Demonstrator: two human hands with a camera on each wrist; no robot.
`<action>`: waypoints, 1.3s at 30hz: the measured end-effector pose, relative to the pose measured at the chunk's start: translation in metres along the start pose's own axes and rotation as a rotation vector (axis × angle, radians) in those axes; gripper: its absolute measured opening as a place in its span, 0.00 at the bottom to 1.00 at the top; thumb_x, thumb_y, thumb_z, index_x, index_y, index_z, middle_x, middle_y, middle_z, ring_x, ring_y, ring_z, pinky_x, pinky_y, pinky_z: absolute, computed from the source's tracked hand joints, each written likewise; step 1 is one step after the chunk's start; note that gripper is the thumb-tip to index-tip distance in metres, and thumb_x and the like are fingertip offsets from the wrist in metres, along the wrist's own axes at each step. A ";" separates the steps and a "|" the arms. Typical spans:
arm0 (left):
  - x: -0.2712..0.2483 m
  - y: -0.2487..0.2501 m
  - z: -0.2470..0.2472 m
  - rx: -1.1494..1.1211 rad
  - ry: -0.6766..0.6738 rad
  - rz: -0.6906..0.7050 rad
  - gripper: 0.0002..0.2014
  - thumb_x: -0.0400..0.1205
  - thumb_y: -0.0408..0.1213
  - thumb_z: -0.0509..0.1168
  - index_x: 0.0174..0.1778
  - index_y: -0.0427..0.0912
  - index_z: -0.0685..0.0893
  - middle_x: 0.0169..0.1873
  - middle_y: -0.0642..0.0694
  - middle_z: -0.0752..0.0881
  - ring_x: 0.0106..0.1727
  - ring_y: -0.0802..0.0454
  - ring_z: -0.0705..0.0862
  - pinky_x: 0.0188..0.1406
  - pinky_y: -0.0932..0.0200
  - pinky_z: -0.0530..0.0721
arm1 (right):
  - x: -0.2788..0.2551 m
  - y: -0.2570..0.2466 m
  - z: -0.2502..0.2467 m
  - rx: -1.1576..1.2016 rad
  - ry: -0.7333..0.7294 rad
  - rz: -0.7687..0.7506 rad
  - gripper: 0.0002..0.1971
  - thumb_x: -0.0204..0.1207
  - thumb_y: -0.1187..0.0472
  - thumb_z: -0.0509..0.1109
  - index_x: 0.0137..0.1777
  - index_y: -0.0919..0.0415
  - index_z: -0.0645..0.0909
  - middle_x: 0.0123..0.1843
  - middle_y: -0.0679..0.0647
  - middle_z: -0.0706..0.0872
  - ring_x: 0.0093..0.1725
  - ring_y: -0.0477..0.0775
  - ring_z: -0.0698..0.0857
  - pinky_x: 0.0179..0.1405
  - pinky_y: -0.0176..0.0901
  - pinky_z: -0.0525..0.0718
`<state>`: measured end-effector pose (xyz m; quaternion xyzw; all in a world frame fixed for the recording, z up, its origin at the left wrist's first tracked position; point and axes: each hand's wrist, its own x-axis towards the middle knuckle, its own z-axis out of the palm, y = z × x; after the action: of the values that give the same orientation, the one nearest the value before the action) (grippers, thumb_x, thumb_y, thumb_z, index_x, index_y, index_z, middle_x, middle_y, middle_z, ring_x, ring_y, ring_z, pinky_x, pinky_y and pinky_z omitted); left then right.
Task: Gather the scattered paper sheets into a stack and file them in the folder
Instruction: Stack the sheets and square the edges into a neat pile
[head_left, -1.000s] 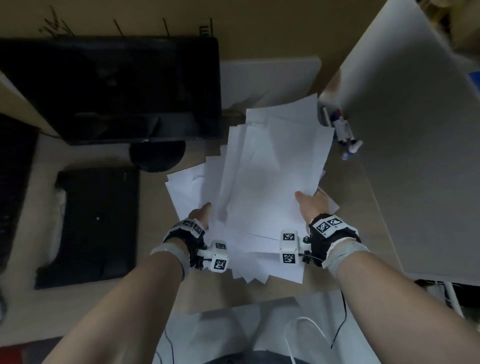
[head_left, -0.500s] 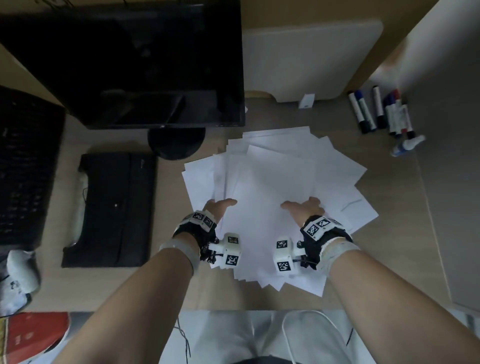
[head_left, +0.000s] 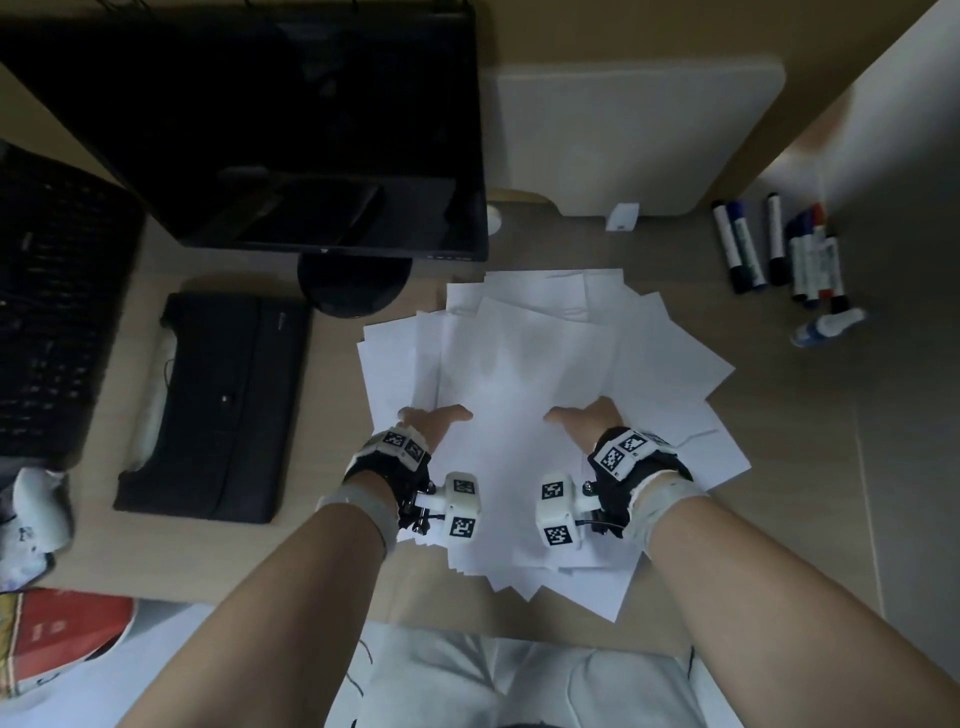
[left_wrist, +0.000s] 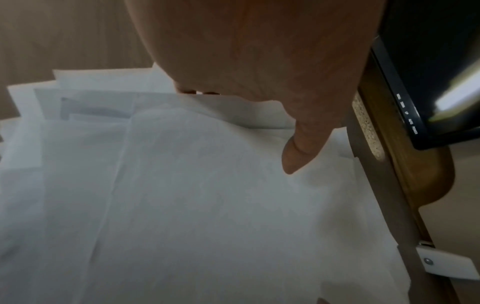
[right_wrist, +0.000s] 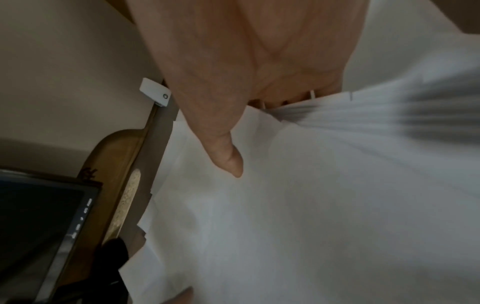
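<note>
Both hands (head_left: 511, 421) grip the fanned paper sheets (head_left: 540, 364) from opposite sides.

Bare forearms; black wrist straps (head_left: 387, 467), white tag-marked camera cubes (head_left: 460, 512).

The fingers of the left hand (head_left: 434, 418) and the right hand (head_left: 584, 418) are hidden under the fanned paper sheets (head_left: 540, 364). The keyboard (head_left: 49, 312) at far left is cut off. Sheet edges are blurred in the right wrist view.
</note>
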<state>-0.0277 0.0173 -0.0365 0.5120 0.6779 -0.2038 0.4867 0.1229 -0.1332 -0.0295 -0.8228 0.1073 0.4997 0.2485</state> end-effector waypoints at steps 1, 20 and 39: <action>0.003 0.001 -0.002 -0.021 0.003 0.006 0.62 0.56 0.58 0.79 0.80 0.34 0.56 0.71 0.33 0.73 0.67 0.33 0.76 0.70 0.36 0.74 | 0.000 0.001 0.004 0.005 -0.008 -0.021 0.47 0.71 0.52 0.78 0.82 0.67 0.55 0.77 0.64 0.71 0.72 0.65 0.75 0.64 0.50 0.74; -0.009 0.026 -0.029 0.379 -0.147 0.422 0.32 0.79 0.46 0.71 0.75 0.36 0.70 0.68 0.37 0.78 0.65 0.39 0.78 0.67 0.48 0.75 | -0.083 0.057 0.033 0.403 0.225 0.144 0.39 0.73 0.61 0.78 0.78 0.74 0.62 0.73 0.65 0.77 0.70 0.63 0.78 0.65 0.49 0.79; -0.004 0.039 0.015 0.854 -0.165 0.565 0.30 0.75 0.52 0.68 0.72 0.43 0.77 0.68 0.39 0.79 0.66 0.38 0.80 0.69 0.47 0.78 | -0.060 0.096 0.061 0.509 0.336 0.505 0.42 0.54 0.43 0.80 0.61 0.66 0.66 0.58 0.63 0.77 0.50 0.64 0.80 0.47 0.50 0.77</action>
<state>0.0143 0.0193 -0.0314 0.8103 0.3289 -0.3624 0.3224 0.0064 -0.1882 -0.0287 -0.7529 0.4660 0.3609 0.2930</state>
